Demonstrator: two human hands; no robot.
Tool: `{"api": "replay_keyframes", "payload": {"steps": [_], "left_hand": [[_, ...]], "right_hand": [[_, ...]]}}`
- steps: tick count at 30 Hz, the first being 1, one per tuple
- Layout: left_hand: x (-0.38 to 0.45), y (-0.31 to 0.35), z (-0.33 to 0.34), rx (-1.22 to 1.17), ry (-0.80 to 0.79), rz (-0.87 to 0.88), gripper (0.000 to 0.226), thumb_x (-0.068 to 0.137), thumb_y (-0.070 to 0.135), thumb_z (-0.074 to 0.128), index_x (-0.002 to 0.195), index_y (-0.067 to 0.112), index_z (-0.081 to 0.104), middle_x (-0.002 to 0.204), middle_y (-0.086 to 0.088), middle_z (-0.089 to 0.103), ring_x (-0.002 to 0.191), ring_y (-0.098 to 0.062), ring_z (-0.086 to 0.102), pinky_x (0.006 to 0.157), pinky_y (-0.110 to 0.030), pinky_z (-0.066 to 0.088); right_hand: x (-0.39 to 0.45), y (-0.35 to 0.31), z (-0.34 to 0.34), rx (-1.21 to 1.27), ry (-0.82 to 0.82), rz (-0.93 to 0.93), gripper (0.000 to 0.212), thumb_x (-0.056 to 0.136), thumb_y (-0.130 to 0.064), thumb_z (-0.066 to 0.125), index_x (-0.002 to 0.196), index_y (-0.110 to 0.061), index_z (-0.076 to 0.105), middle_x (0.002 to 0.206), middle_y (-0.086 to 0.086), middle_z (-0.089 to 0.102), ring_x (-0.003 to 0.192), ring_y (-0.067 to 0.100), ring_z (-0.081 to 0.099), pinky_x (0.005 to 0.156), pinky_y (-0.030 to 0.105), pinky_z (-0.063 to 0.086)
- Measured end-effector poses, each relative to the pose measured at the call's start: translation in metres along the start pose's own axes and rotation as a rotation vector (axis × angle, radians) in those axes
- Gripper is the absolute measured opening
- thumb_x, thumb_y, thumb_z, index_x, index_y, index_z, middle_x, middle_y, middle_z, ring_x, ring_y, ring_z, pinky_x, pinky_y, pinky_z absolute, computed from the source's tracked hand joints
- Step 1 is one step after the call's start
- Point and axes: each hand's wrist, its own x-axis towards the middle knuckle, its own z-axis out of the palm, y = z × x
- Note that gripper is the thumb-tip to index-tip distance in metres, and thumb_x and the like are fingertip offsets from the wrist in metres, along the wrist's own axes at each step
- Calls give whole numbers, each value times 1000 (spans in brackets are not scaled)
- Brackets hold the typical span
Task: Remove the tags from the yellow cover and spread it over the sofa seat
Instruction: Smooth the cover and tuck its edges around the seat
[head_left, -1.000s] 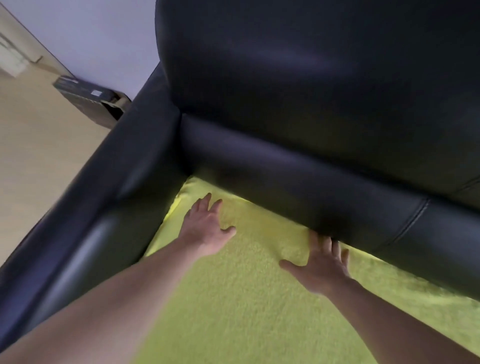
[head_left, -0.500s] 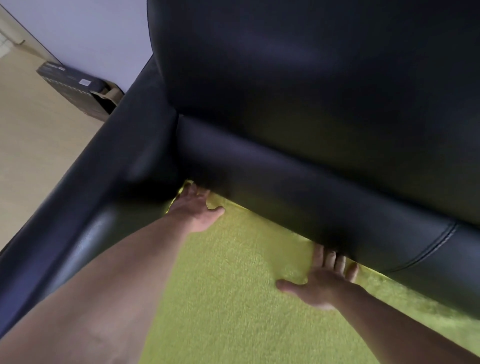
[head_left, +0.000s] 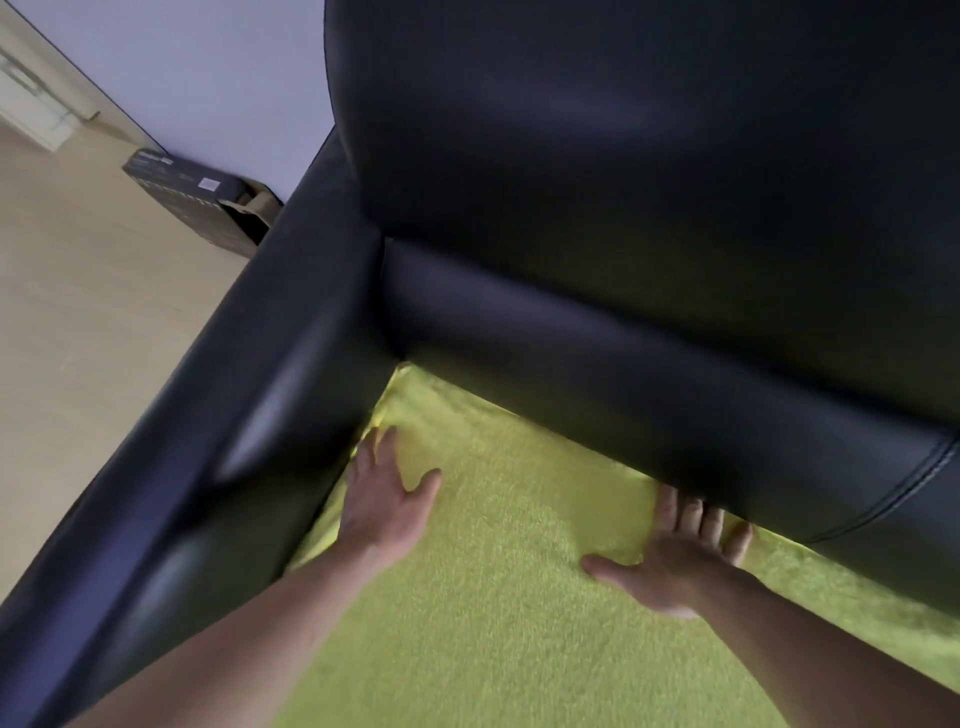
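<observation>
**Nearly there: tucking the back edge of the cover**

Now, starting at the left, a dark cardboard box lies on the pale wooden floor by the wall, well apart from our work. Next comes the black leather sofa armrest, and just beside it our left hand rests flat on the fuzzy yellow-green fabric cover, fingers straight and spread, gripping nothing. Half a second ago this hand was pushed up into the back corner; it has since drawn back along the armrest side, and the corner of the cover now lies snug against the seam. Further right, our right hand also presses flat, thumb out, its fingertips reaching under the black leather backrest cushion, much as they did a moment ago. The cover lies spread over the sofa seat, reaching armrest and backrest. We see no tags in view. We judge the corner tuck done, with only smoothing and tucking further right left.
</observation>
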Motion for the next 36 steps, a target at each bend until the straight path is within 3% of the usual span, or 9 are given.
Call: {"api": "replay_keyframes", "payload": {"steps": [5, 10, 17, 22, 25, 27, 31, 34, 36], "left_hand": [[-31, -62, 11, -70, -70, -209, 90, 91, 66, 54, 161, 32, 11, 170, -1, 9, 155, -27, 11, 126, -43, 17], [-1, -70, 1, -43, -150, -295, 106, 80, 83, 47, 162, 32, 6, 168, -3, 20, 147, -31, 34, 116, -45, 38], [4, -65, 2, -43, -210, -331, 124, 59, 92, 43, 161, 36, -3, 169, -2, 10, 151, -30, 25, 120, -48, 30], [-10, -77, -13, -76, -214, -196, 113, 71, 83, 54, 162, 36, 4, 168, 5, 16, 152, -21, 25, 122, -41, 29], [-54, -101, -9, -28, -72, 17, 93, 89, 65, 58, 162, 32, 11, 167, 17, 11, 153, -8, 14, 124, -31, 17], [-88, -123, 0, -34, 66, 44, 87, 86, 60, 60, 158, 27, 25, 165, 11, 19, 151, -9, 20, 123, -29, 18], [-147, -161, 25, -133, 261, -304, 95, 72, 53, 80, 148, 15, 39, 150, -9, 35, 137, -33, 38, 115, -47, 33], [-167, -172, 35, -380, 201, -680, 121, 58, 66, 85, 153, 11, 33, 149, -18, 32, 134, -41, 42, 115, -51, 34], [-162, -165, 36, -496, 177, -776, 122, 63, 62, 87, 156, 10, 27, 151, -18, 27, 132, -41, 45, 114, -49, 36]], "right_hand": [[0, 0, 0, -2, 16, 9, 151, 54, -107, 29, 151, -10, -34, 165, 16, -23, 152, 41, -16, 120, 63, -7], [3, -2, 3, -7, 22, 21, 151, 53, -108, 28, 148, -10, -38, 164, 16, -27, 152, 41, -19, 119, 63, -9], [4, -4, 6, -14, 42, 22, 151, 52, -108, 25, 149, -9, -37, 165, 16, -23, 153, 41, -14, 120, 63, -7], [1, -3, 7, 20, 72, 11, 150, 54, -107, 27, 150, -10, -35, 165, 16, -22, 153, 41, -15, 120, 64, -7], [0, -2, 9, 46, 104, 6, 149, 55, -106, 30, 152, -12, -33, 166, 15, -20, 153, 40, -15, 120, 63, -9], [1, -2, 10, 63, 130, 3, 149, 55, -106, 31, 152, -13, -33, 166, 14, -21, 153, 39, -16, 121, 63, -8], [1, -1, 15, 109, 195, -23, 149, 53, -107, 30, 152, -14, -32, 166, 14, -20, 153, 39, -15, 121, 62, -6], [-2, 5, 24, 164, 273, -95, 147, 52, -106, 29, 155, -17, -25, 167, 14, -12, 154, 39, -10, 121, 62, -5], [-2, 13, 28, 238, 313, -157, 139, 54, -102, 30, 157, -22, -17, 167, 14, -6, 154, 37, -9, 122, 61, -6]]}}
